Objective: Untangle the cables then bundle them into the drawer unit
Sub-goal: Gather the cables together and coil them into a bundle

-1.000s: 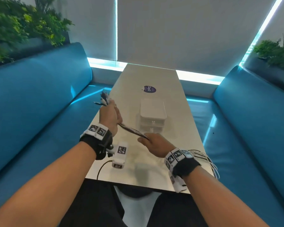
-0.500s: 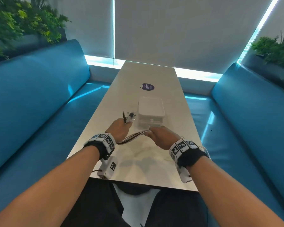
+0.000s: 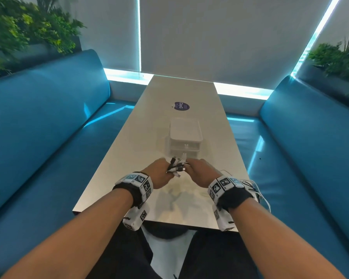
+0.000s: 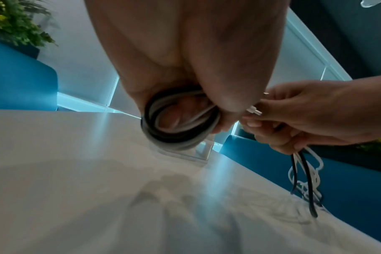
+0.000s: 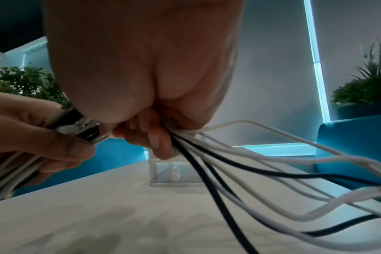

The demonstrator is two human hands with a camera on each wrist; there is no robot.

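You sit at a long pale table (image 3: 129, 150) between two blue benches (image 3: 48, 117), and the small white drawer unit (image 3: 185, 137) stands on it just beyond your hands, its drawers closed. Your left hand (image 3: 159, 174) is curled round a coil of black and white cables (image 4: 178, 123), with the plug ends (image 3: 176, 167) sticking out between your two hands. Your right hand (image 3: 199, 174) grips the loose lengths of the same cables, which trail off over the table's right edge.
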